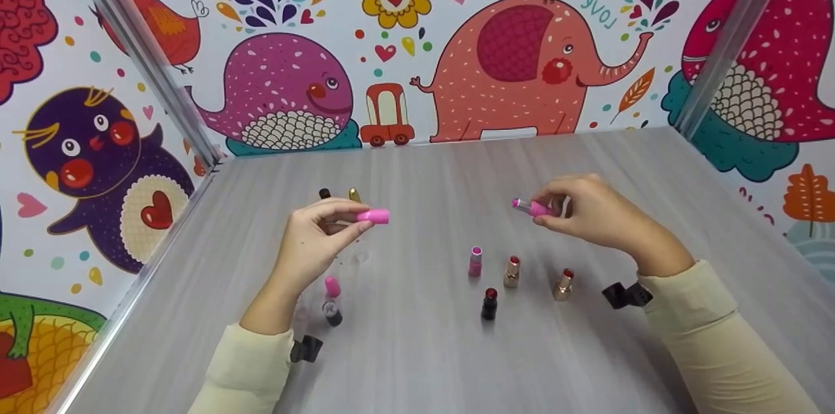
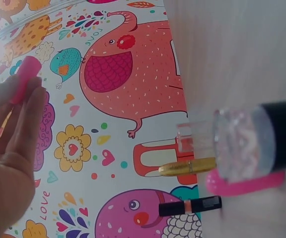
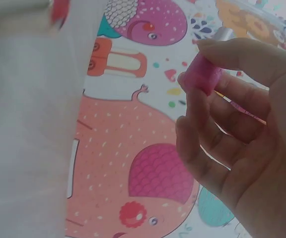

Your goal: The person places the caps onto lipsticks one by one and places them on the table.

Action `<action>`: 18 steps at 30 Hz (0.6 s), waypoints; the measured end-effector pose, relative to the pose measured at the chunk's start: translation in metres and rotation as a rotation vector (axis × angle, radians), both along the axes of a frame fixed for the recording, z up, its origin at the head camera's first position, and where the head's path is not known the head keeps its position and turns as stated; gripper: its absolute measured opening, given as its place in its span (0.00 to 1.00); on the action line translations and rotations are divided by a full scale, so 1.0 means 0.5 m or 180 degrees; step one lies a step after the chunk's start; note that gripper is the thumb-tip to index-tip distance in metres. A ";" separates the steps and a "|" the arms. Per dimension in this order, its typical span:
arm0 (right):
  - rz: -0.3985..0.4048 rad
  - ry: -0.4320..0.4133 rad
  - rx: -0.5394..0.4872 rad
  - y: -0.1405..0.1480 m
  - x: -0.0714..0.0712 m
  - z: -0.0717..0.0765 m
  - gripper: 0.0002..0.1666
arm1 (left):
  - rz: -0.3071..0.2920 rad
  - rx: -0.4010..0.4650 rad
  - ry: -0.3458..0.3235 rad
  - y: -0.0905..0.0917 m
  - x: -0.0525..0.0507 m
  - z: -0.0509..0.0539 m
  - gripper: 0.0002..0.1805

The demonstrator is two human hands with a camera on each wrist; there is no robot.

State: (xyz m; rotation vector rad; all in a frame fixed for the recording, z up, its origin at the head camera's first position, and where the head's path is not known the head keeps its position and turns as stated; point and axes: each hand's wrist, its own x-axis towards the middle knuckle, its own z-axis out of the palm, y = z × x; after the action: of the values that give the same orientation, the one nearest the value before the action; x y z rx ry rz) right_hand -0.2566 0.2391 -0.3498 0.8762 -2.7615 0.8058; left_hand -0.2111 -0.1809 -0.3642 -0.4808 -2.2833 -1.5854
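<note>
My left hand (image 1: 312, 236) pinches a pink lipstick cap (image 1: 376, 216) between thumb and fingers above the table. The same cap (image 2: 26, 79) stands tilted in the left wrist view. Across a gap, my right hand (image 1: 595, 213) holds an uncapped pink lipstick (image 1: 536, 208), its silver collar and pink tip pointing left toward the cap. Part of its pink base (image 3: 202, 75) shows between the fingers in the right wrist view. Nearest below the right hand stand several uncapped lipsticks: a pink one (image 1: 475, 263), a gold one (image 1: 512, 272), another gold one (image 1: 563, 285) and a black one (image 1: 489, 304).
Around the left hand are a pink cap (image 1: 333, 287), a black cap with a clear end (image 1: 332, 315), a gold cap (image 1: 354, 195) and a black cap (image 1: 325, 193). Walls with cartoon animals (image 1: 509, 75) border the grey table (image 1: 417, 349).
</note>
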 end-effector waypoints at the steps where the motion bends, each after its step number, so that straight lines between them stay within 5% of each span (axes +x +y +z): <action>1: 0.0023 0.0025 -0.0011 -0.005 0.004 0.001 0.09 | -0.0003 -0.0010 -0.0002 0.002 0.002 0.001 0.12; 18: 0.0477 0.0344 -0.0121 -0.044 0.043 0.024 0.12 | -0.0252 -0.0096 0.0076 0.048 0.026 0.001 0.12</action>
State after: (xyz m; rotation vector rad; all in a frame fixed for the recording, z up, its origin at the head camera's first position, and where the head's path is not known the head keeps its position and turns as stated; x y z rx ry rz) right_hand -0.2353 0.2171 -0.3380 1.0957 -2.6036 0.8060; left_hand -0.1979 -0.1569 -0.3637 -0.6015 -2.2996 -1.5750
